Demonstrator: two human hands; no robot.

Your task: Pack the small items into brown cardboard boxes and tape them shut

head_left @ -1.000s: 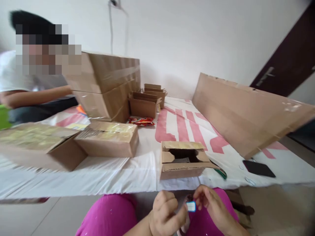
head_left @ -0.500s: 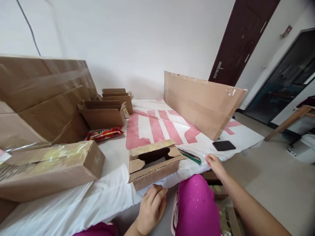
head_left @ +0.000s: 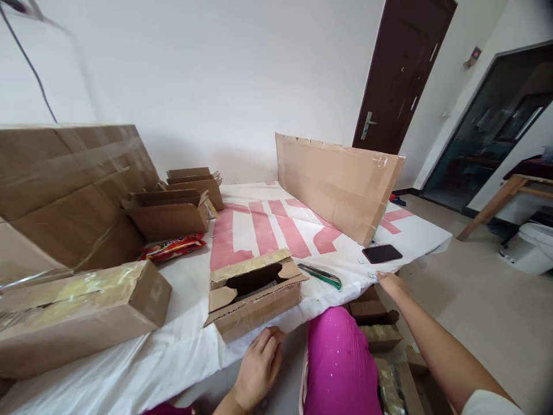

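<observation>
My left hand (head_left: 258, 369) rests with loosely curled fingers at the table's front edge, just below a small cardboard box (head_left: 253, 293) whose top is torn open. It holds nothing. My right hand (head_left: 389, 282) reaches out to the right edge of the white cloth, fingertips touching a small clear item (head_left: 371, 275) there. A black phone (head_left: 382, 253) lies just beyond that hand. A green-handled utility knife (head_left: 320, 275) lies between the box and the hand. My pink-clad knee (head_left: 341, 363) is below.
A long closed carton (head_left: 82, 314) lies at the left, big taped cartons (head_left: 73, 190) behind it, open small boxes (head_left: 173, 210) and a red snack packet (head_left: 173, 248) further back. A cardboard sheet (head_left: 337, 184) stands on the right. Boxes (head_left: 380, 328) sit on the floor under the table edge.
The view swung right, so the other person is out of frame. My hands parted from a small blue-white item at my lap; the right hand reached to the cloth's right edge.
</observation>
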